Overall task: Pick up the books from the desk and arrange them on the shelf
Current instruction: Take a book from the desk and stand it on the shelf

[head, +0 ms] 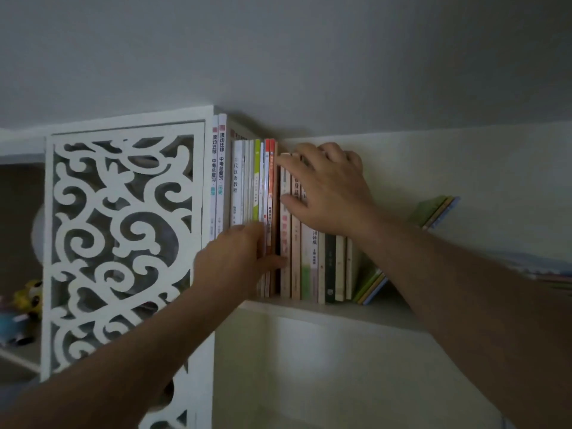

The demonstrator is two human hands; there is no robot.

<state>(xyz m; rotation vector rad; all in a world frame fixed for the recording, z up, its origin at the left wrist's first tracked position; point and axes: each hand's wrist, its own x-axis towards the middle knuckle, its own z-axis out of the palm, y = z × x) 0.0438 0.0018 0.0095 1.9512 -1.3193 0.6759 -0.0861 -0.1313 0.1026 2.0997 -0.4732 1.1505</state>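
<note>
Up on the cream-coloured wall shelf (325, 309), a row of thin paperback books (247, 181) stands upright with spines facing out, packed against the white cabinet side panel with its carved scrollwork cut-outs (123, 243). Both of the person's bare forearms reach up to this row. The left hand (235, 258) lies against the lower spines of the white, green and orange books, fingers stretched out fairly straight, their tips touching the base of a pale pink-spined book (285, 243); it presses rather than grasps. The right hand (325, 187) is higher, over the tops of the beige and tan books (305, 258). Its index finger extends leftward to the top edge of the pink-spined book, its thumb rests against that book's spine lower down, and the other fingers curl over the tops of the neighbouring books, so the hand appears to be gripping the upper part of that small group. A narrow dark gap shows between the orange book and the pink-spined one.

Right of the upright row, a few slim green, tan and blue booklets (433, 212) lean steeply against it, their lower corners on the shelf board. At far left, on a lower open shelf, sit a blurred yellow toy (29, 297) and a blue toy (12, 328).
</note>
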